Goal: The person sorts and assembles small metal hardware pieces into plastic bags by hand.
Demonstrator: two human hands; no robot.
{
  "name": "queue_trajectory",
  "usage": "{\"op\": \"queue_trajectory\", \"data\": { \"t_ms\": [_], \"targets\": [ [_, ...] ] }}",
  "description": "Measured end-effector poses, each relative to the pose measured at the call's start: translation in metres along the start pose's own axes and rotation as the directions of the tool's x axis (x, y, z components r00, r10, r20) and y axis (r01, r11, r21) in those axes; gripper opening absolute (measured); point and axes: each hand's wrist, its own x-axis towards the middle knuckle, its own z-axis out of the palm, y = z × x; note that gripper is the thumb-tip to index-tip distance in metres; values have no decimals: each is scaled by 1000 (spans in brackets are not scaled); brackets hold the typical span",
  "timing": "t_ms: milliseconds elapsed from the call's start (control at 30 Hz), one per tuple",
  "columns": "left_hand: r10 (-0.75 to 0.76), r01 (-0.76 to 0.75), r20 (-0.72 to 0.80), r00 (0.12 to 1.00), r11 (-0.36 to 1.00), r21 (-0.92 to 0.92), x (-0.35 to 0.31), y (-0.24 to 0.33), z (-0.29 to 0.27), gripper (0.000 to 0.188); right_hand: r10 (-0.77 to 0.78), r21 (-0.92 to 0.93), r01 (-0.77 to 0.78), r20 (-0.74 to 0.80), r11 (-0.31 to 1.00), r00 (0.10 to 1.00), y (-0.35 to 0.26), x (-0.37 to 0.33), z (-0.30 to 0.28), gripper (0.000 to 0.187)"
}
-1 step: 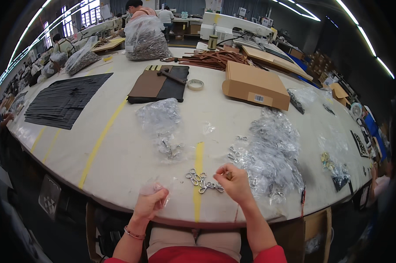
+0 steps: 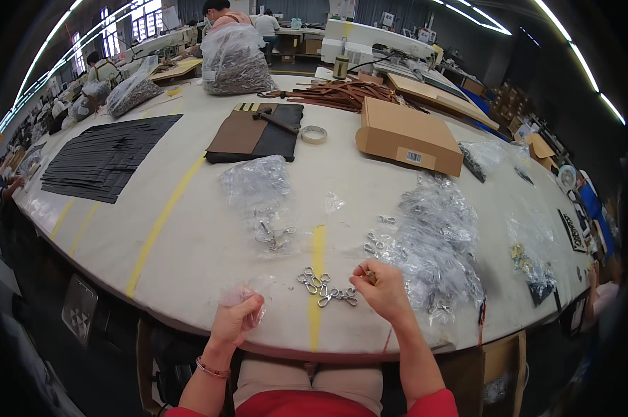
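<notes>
My left hand (image 2: 236,316) is closed round a small clear plastic bag (image 2: 257,318) near the table's front edge. To its right, a small cluster of silver snap hooks (image 2: 324,286) lies across a yellow tape strip (image 2: 315,326). Just beyond the cluster's right side, my right hand (image 2: 385,290) is raised with thumb and fingers pinched together. Something small and brownish shows between those fingers, too small to make out. More bagged snap hooks sit in a clear plastic bag (image 2: 255,184) farther off, and a large heap of clear bags (image 2: 439,229) spreads beside my right hand.
Farther back lie black strips (image 2: 109,160), brown and black sheets with a hammer (image 2: 279,124) on them, a tape roll (image 2: 313,134) and a cardboard box (image 2: 411,135). Brown straps (image 2: 335,94) and a full plastic sack (image 2: 236,62) stand behind. A co-worker's hand (image 2: 593,272) shows far right.
My right hand has shifted slightly right, away from the snap hooks, still pinched. My left hand stays closed on the plastic bag. The whole view has moved a little.
</notes>
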Motion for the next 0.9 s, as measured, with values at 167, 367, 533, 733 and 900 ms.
{"op": "queue_trajectory", "data": {
  "t_ms": [167,367,533,733,900],
  "targets": [
    [-7,7,13,1000,1000,-3,8,-3,5,11,-200,-400,253,169,881,965,17,2,5,10],
    [-5,8,93,996,999,-31,9,-2,3,11,-189,-508,398,413,764,891,10,5,13,11],
    [-15,16,132,991,1000,-11,0,10,9,13,-253,-492,472,448,732,858,22,1,19,12],
    [31,-20,125,992,996,-91,1,-1,0,16,-370,-487,482,313,729,875,28,-3,19,10],
    [42,-30,48,998,972,-231,18,-14,2,13,-398,-169,390,-19,905,917,-9,3,16,15]
  ]
}}
